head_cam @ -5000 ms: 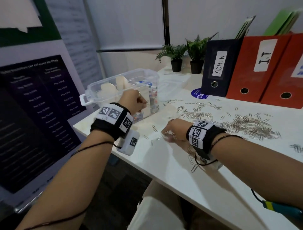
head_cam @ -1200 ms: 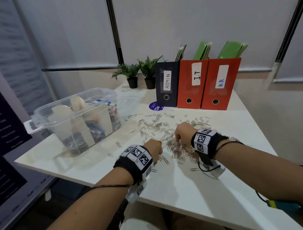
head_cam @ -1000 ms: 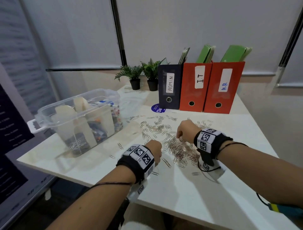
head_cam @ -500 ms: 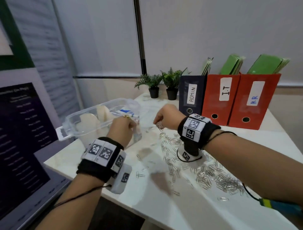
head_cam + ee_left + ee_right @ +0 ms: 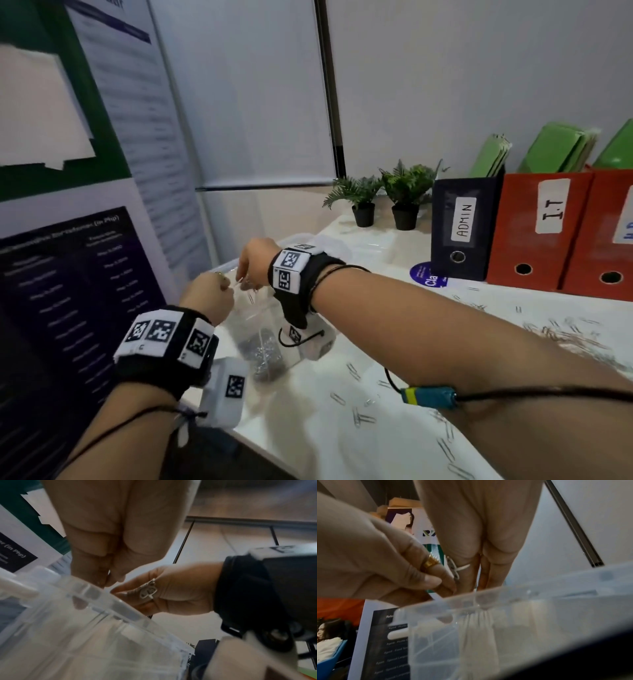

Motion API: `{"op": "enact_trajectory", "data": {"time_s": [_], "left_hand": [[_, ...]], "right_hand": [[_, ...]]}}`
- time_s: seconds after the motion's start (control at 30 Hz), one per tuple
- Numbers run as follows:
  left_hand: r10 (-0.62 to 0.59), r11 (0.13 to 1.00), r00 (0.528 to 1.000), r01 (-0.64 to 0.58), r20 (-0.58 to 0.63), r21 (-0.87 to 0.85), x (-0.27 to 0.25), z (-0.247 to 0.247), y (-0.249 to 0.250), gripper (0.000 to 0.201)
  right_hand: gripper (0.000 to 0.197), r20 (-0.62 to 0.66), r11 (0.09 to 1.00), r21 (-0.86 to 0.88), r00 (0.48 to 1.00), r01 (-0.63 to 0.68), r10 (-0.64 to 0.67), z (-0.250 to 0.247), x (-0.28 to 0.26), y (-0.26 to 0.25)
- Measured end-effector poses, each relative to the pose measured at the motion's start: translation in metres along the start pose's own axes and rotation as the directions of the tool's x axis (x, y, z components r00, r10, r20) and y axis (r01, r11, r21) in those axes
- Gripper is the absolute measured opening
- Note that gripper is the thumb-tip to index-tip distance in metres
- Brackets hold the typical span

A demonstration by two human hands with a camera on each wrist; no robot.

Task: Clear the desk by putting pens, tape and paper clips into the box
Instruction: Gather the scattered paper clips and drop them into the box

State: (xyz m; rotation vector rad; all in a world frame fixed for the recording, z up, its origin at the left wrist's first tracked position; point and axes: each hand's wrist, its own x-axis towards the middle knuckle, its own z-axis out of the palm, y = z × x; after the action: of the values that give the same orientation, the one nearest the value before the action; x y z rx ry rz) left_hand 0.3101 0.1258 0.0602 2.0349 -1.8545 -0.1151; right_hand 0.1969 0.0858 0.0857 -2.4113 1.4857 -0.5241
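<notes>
Both hands hover close together over the clear plastic box [image 5: 263, 318], fingers pointing down. My left hand [image 5: 227, 286] pinches its fingers against the thumb, and my right hand [image 5: 244, 279] does the same beside it. A few paper clips [image 5: 251, 297] show just under the fingertips, above the box. A heap of clips [image 5: 265, 356] lies in the box's near corner. The left wrist view shows the left hand [image 5: 107, 580] and the ringed right hand [image 5: 114, 592] meeting above the box rim [image 5: 102, 600]. In the right wrist view the right hand [image 5: 477, 586] hangs over the rim [image 5: 530, 589].
Loose paper clips [image 5: 565, 337] lie piled on the white desk [image 5: 308, 445] at right, with more scattered [image 5: 361, 418] toward the front. At the back stand ADMIN [image 5: 462, 226] and I.T binders [image 5: 544, 236] and two potted plants [image 5: 383, 202]. A banner [image 5: 68, 308] stands left of the desk.
Both hands lifted off the clip pile on the desk, swung left and now sit together above the box. My head turned left with them.
</notes>
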Motion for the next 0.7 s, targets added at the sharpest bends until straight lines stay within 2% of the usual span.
{"op": "enact_trajectory", "data": {"time_s": [0.17, 0.4, 0.47, 0.57, 0.63, 0.7], "left_hand": [[-0.012, 0.998, 1.0, 0.013, 0.024, -0.056, 0.001, 0.005, 0.005, 0.036], [0.006, 0.976, 1.0, -0.004, 0.009, -0.22, -0.004, 0.015, -0.003, 0.045], [-0.005, 0.967, 0.999, -0.007, -0.047, -0.256, -0.007, 0.015, -0.001, 0.053], [-0.015, 0.952, 0.975, -0.054, -0.223, -0.302, -0.017, 0.014, 0.016, 0.055], [0.052, 0.951, 0.952, -0.139, -0.301, -0.278, -0.027, 0.015, 0.04, 0.049], [0.134, 0.945, 0.936, -0.219, -0.325, -0.241, -0.037, 0.022, 0.071, 0.042]], "right_hand": [[0.037, 0.062, 0.999, 0.022, 0.998, 0.027, -0.028, 0.015, 0.0, 0.005], [0.022, 0.012, 0.994, 0.062, 0.996, 0.085, -0.086, 0.013, -0.012, 0.014], [0.022, -0.029, 0.992, 0.071, 0.994, 0.106, -0.104, 0.009, -0.021, 0.023], [0.026, -0.13, 0.995, 0.066, 0.99, 0.073, -0.064, -0.001, -0.045, 0.045], [0.031, -0.191, 0.999, 0.029, 0.982, 0.015, -0.009, -0.011, -0.065, 0.066], [0.032, -0.212, 0.998, -0.032, 0.976, -0.058, 0.05, -0.025, -0.09, 0.096]]}}
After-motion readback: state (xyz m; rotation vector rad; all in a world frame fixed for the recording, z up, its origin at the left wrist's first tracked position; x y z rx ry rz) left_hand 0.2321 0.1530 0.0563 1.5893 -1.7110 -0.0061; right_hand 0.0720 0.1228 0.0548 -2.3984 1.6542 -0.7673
